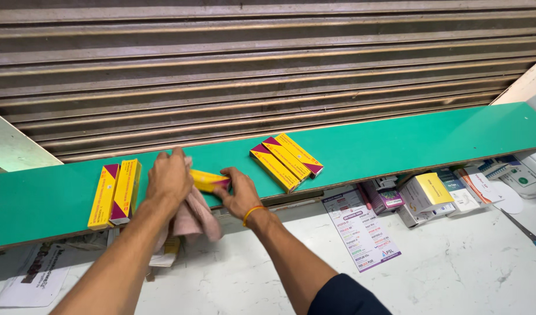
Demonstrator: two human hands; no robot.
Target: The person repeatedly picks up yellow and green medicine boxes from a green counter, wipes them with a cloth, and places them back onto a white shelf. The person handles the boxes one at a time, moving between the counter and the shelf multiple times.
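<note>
Head view: both hands on the green shelf [396, 146], meeting at one yellow box [208, 180].

Right hand [240, 195]: fingers curled round the box's right end, pinching it. Closed on it, not flat.

Left hand [169, 178]: knuckles up, fingers bent down over a pink cloth [195, 219]; cloth is bunched under the palm and hangs off the shelf's front edge. Hand covers the box's left end, so I can't tell whether the fingers also grip the box or only press the cloth on it.

Box sits between the two hands, long axis roughly left-right along the shelf, slightly tilted. Right hand is at its exposed end; left is on top of the other end.

Other stock: pair of boxes [115, 192] just left of the left hand, lying front-to-back. Trio of boxes [286, 161] right of the right hand, near but apart, angled diagonally.

Below the shelf: white counter [454, 274] with a printed sheet [362, 228], assorted cartons [425, 195], scissors [527, 233] at the right edge. Shutter [250, 64] behind.
</note>
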